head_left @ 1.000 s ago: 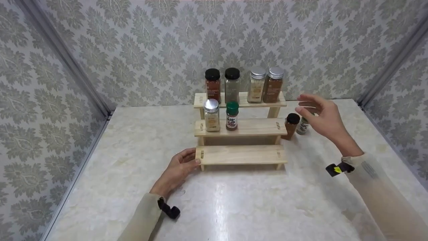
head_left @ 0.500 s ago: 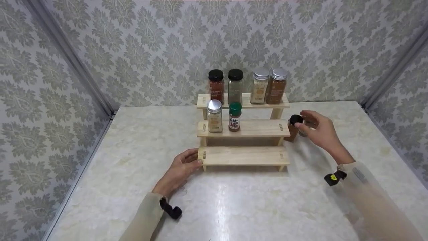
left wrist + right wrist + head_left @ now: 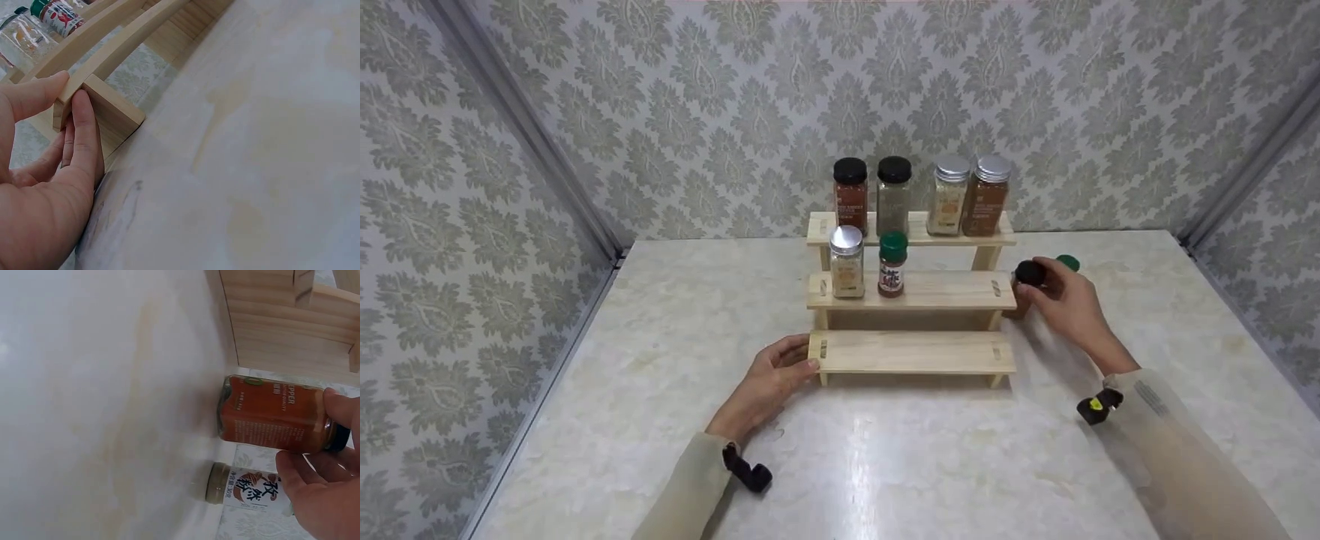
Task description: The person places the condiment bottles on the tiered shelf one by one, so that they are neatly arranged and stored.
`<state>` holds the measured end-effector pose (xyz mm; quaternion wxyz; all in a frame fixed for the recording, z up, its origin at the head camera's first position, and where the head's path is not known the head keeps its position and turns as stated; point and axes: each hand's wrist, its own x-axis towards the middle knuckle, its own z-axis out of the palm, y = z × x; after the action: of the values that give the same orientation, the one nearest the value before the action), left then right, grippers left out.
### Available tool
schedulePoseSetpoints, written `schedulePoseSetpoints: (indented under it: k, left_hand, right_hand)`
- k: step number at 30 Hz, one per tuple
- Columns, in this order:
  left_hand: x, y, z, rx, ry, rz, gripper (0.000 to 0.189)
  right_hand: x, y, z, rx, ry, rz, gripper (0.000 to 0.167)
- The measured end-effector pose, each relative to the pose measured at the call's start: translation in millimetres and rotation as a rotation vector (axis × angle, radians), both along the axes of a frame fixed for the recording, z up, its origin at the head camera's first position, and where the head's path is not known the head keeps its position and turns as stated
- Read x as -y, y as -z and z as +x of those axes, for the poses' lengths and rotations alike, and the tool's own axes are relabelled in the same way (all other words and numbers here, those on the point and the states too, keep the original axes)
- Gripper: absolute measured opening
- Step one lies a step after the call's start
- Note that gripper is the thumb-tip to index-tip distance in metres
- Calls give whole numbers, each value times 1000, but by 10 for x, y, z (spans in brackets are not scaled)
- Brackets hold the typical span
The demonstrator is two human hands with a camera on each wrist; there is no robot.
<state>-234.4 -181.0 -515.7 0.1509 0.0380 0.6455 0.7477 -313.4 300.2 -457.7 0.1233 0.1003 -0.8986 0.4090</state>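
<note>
My left hand (image 3: 769,382) pinches the left end of the bottom tier of a three-tier wooden spice rack (image 3: 911,351); in the left wrist view the thumb lies on top and the fingers sit beneath the board (image 3: 107,104). On the rack's right side, my right hand (image 3: 1069,307) holds a black-capped spice jar (image 3: 270,413) of reddish-brown powder near its cap, thumb on one side and fingers on the other. Just beyond it stands a smaller spice bottle (image 3: 253,489) with a white label and green cap (image 3: 1067,262), mostly hidden behind the hand in the head view.
The top tier carries two black-capped jars (image 3: 894,196) and two silver-capped jars (image 3: 987,196). A silver-capped jar (image 3: 847,264) and a green-capped bottle (image 3: 892,266) share the middle tier's left half. Patterned walls (image 3: 765,112) enclose the marbled table (image 3: 675,315).
My right hand has come down and left from above the jars and taken hold of the black-capped jar. The left hand stays on the rack; the head view has shifted slightly.
</note>
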Motion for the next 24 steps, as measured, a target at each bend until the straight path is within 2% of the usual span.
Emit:
schedulePoseSetpoints:
  k: [6, 12, 24]
  left_hand:
    - [-13, 16, -9, 2, 4, 12, 63]
    - [-18, 14, -9, 6, 2, 12, 64]
    - [-8, 6, -15, -11, 5, -8, 65]
  right_hand:
    - [3, 12, 17, -16, 21, 4, 58]
    - [-5, -62, 61, -36, 3, -6, 56]
    - [-14, -531, 300, -157, -56, -79, 54]
